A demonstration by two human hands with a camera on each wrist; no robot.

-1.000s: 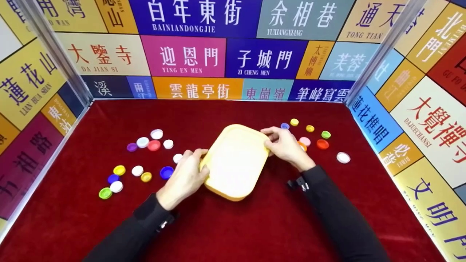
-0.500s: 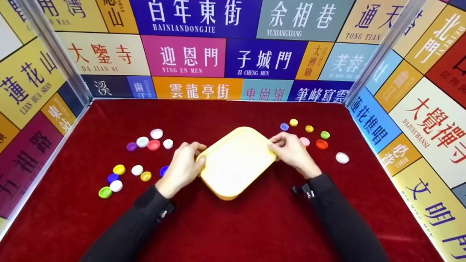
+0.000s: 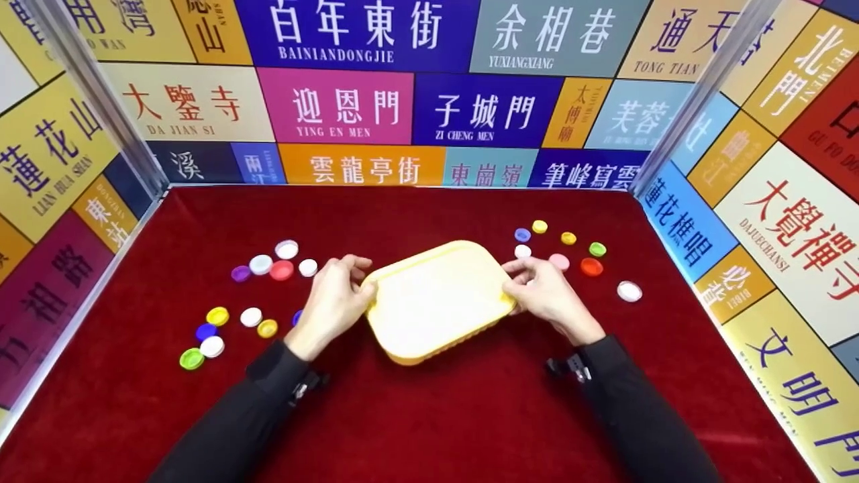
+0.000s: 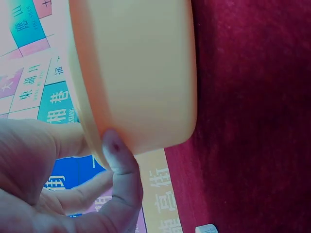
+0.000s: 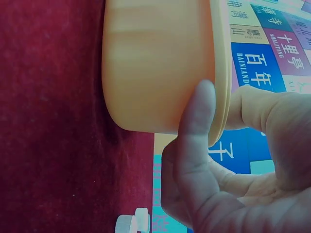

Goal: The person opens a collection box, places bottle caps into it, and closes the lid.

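Note:
A yellow plastic box [image 3: 404,359] with rounded corners lies between both hands over the red cloth, its pale top facing up. My left hand [image 3: 333,295] pinches the rim at its left end; in the left wrist view a bent finger [image 4: 125,179] presses the outer wall [image 4: 146,73] just under the lip. At the opposite end my right hand [image 3: 551,295] pinches the rim the same way, one finger [image 5: 194,126] against the box's side [image 5: 155,68]. The far fingers of each hand are partly hidden.
Several coloured bottle caps lie left of the box, among them a red cap [image 3: 282,270] and a green cap [image 3: 192,359]. More are scattered to the right, such as an orange-red cap [image 3: 592,266]. Printed panels [image 3: 335,106] wall in the red cloth [image 3: 429,422].
The box has turned clockwise, its long side now lying more sideways. My left hand has shifted slightly up and left, my right hand right and down. A white cap shows beside the right hand.

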